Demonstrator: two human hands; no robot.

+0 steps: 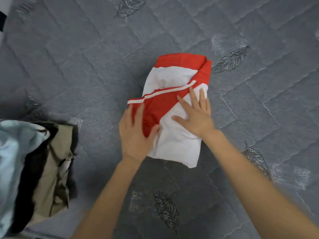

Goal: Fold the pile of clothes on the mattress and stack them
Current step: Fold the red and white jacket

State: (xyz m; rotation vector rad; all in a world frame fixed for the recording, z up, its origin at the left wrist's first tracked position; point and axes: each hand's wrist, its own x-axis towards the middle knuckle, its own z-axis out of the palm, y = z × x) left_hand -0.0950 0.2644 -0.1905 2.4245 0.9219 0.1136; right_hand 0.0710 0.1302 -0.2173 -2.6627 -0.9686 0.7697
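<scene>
A red and white garment (174, 75) lies folded into a compact bundle in the middle of the grey quilted mattress (86, 57). My left hand (134, 133) lies flat on its near left part, over the red sleeve, with the thumb tucked against the white cloth. My right hand (196, 114) presses flat on the white part at the right, fingers spread. Neither hand grips the cloth. A pile of clothes (34, 166) lies at the lower left: a pale blue piece, a black piece and a beige piece.
The mattress carries a stitched diamond pattern with leaf prints. A dark object (2, 21) shows at the far left edge. Bare mattress lies to the right of the garment and beyond it.
</scene>
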